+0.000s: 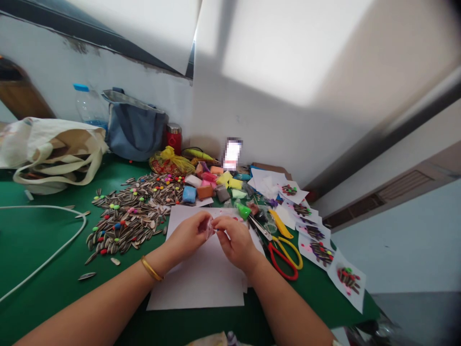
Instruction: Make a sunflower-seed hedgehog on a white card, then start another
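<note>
My left hand (190, 234) and my right hand (236, 240) meet over a white sheet of paper (201, 274) on the green table (32, 240). Both are closed, fingertips pinched together on a small pinkish piece (212, 229) between them; I cannot make out what it is. A gold bangle (151, 269) sits on my left wrist. A heap of striped sunflower seeds (133, 214) dotted with small coloured balls lies to the left of my hands. Packets of coloured clay (209, 185) lie beyond the paper.
Red-handled and yellow-handled scissors (284, 254) lie right of my hands. Several white cards with seed patterns (317, 240) run along the table's right edge. A cream tote bag (54, 149), blue bag (135, 127), water bottle (86, 103), red flask (174, 137) and yellow plastic bag (171, 162) stand at the back. A white cable (54, 250) crosses the left.
</note>
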The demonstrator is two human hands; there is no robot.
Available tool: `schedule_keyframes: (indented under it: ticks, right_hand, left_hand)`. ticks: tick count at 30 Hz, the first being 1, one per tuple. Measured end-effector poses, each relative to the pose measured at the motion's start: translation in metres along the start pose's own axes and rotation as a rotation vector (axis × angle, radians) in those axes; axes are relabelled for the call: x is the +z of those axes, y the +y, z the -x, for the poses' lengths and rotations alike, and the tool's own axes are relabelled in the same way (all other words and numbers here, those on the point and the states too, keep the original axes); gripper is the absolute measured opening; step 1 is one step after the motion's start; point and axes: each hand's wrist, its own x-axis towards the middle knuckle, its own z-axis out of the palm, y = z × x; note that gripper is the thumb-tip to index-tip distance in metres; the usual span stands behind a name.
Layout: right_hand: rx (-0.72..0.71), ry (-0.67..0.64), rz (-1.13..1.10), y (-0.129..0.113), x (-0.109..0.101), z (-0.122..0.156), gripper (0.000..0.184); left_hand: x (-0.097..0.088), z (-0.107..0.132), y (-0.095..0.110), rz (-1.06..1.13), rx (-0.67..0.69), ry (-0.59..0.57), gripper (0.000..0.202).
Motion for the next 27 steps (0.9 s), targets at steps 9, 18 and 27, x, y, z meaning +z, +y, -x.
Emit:
schedule_keyframes:
  ticks: [9, 18, 27]
  right_hand:
    - [0.027, -0.119, 0.082, -0.0029, 0.001, -0.0029, 0.014]
    - [0.048, -0.116, 0.113, 0.0045, 0.0049, -0.0039, 0.023]
    - [0.041, -0.075, 0.009, 0.0031, -0.0025, -0.0007, 0.017]
  left_hand:
    - [-0.0008, -0.0001, 0.0006, -0.073, -0.004, -0.068, 0.01]
    - [0.0034, 0.0019, 0.0005, -0.049, 0.059, -0.092, 0.019]
    - [-0.0005, 0.0004, 0.0006, 0.005, 0.115, -0.054, 0.037]
